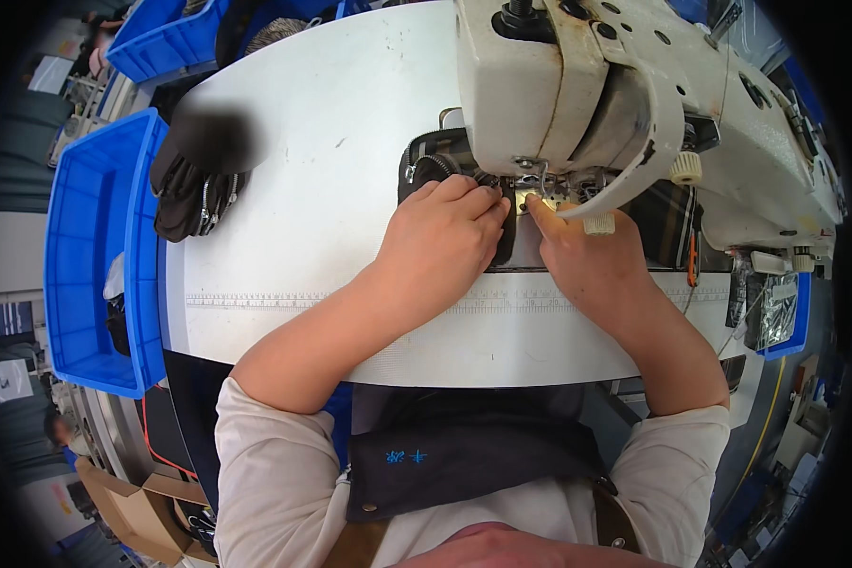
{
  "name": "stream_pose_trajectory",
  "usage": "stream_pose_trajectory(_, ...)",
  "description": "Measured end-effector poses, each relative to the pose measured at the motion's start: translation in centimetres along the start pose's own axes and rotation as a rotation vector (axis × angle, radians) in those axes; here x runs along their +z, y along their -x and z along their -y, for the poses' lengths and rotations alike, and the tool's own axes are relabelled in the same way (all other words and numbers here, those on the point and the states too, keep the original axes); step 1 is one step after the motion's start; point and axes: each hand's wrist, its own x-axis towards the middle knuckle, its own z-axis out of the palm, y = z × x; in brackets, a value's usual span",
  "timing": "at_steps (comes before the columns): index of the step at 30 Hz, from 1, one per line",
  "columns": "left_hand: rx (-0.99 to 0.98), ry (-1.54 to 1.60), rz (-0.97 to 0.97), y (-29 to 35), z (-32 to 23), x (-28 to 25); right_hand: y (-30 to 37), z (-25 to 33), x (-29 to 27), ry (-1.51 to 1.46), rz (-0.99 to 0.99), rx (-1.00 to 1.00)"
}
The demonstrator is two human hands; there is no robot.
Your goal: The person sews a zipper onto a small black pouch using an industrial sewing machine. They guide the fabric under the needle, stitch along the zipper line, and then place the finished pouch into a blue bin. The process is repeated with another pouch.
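Observation:
My left hand (445, 232) is closed over a black fabric piece with a curved zipper (435, 151), its fingers bent and pressed together at the piece's right side. The piece lies on the machine bed, left of the needle area. My right hand (592, 254) stretches its index finger to the shiny metal needle plate (537, 203), beside the presser foot (542, 182). Its other fingers are bent and partly hidden, one wrapped in beige tape. I see nothing held in it. Above both hands stands the off-white sewing machine (511, 99), whose head hides part of the stitching area.
Dark zippered pieces (194, 180) lie at the table's left edge, partly blurred. Beside it stands a blue bin (99, 256), with another blue bin (166, 43) farther back. A ruler strip (256, 300) runs along the white table. An orange-handled tool (693, 257) lies right of my right hand.

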Motion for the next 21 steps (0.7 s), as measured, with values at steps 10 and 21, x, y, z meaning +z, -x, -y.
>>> stream_pose_trajectory(10, -0.011, -0.018, -0.001, -0.1, 0.6, 0.4, -0.2, 0.2, -0.6, 0.064, 0.075, 0.001)
stream_pose_trajectory(21, -0.038, 0.007, -0.019, -0.3, 0.5, 0.2, -0.7, 0.8, -1.3, 0.08, 0.307, 0.051)
